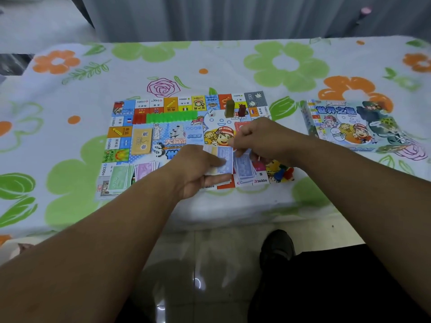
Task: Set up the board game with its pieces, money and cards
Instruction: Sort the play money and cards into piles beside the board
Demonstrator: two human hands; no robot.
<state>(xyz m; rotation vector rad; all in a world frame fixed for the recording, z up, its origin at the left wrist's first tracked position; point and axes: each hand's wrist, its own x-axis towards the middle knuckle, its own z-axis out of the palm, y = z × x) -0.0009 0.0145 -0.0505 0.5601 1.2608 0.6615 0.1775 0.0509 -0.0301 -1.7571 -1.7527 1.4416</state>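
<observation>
A table under a white cloth with green and orange flowers (233, 66) fills the view, its far corners cut off by the frame. The game board (172, 136) lies flat at its near edge, and both forearms hide much of the board's near half. The game box (345, 127) sits well to the right of the board, its print too blurred to read. The left hand (198, 171) hovers over the board's near edge and grips a wad of blue banknotes (221, 159), thumb across the top and fingers underneath. The right hand (261, 141), over the board's right half, is curled, and its fingertips pinch the wad's far right corner; blur hides whether they take one note or several. Under that hand, a loose pile of blue notes (245, 171) lies on the board's near right part, half covered. Green banknotes (120, 180) and purple banknotes (145, 170) lie along the board's near left edge. A yellow card deck (141, 142) rests on the board's left side; a red card deck (240, 125) shows only a corner behind the right hand. A row of green houses (171, 117) and red houses (139, 117) stand towards the board's far side, with a die (211, 113), an olive token (229, 108) and a dark red token (242, 110). Coloured pawns (283, 173) cluster at the board's near right corner.
</observation>
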